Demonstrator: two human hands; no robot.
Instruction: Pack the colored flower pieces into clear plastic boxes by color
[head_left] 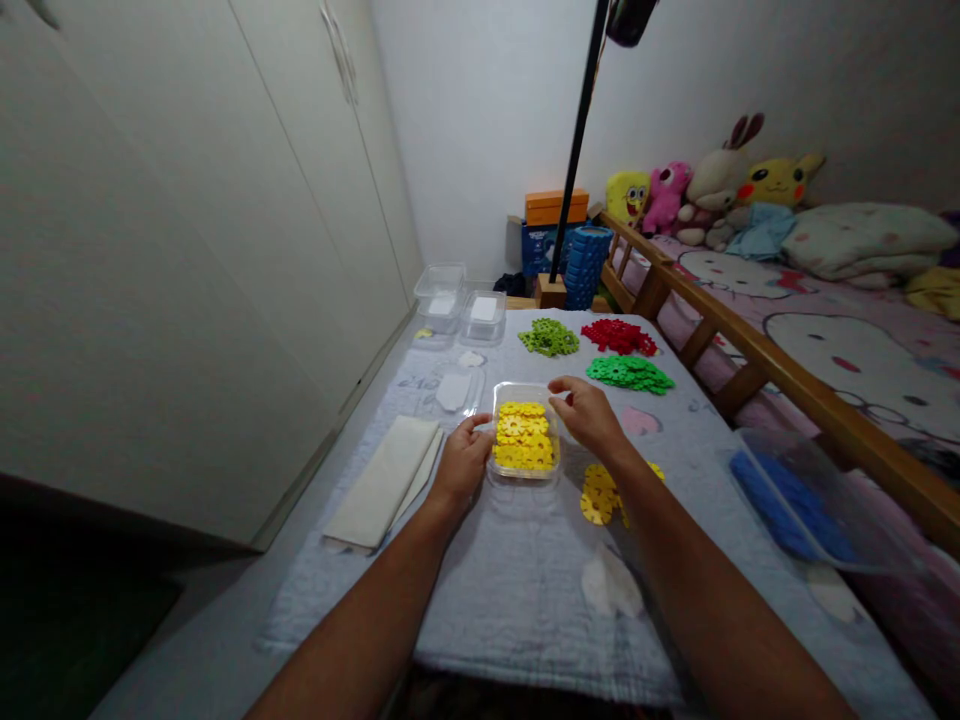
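A clear plastic box [525, 472] stands on the cloth-covered table, with rows of yellow flower-shaped plastic pieces [523, 437] inside. My left hand [465, 460] holds its left side, thumb and fingertips against the wall. At the upper right corner, the thumb and forefinger of my right hand [586, 412] are curled at the rim; the other fingers are partly hidden. More loose yellow pieces [598, 495] lie on the cloth, partly covered by my right forearm. A clear lid [454, 391] lies flat just beyond my left hand.
Light green [549, 338], red [619, 336] and green [630, 374] piles lie at the back right. Blue pieces fill a tilted clear box [825, 500] by the wooden bed rail [795, 400]. Clear containers [484, 315] stand at the back left; a folded cloth [386, 480] lies left.
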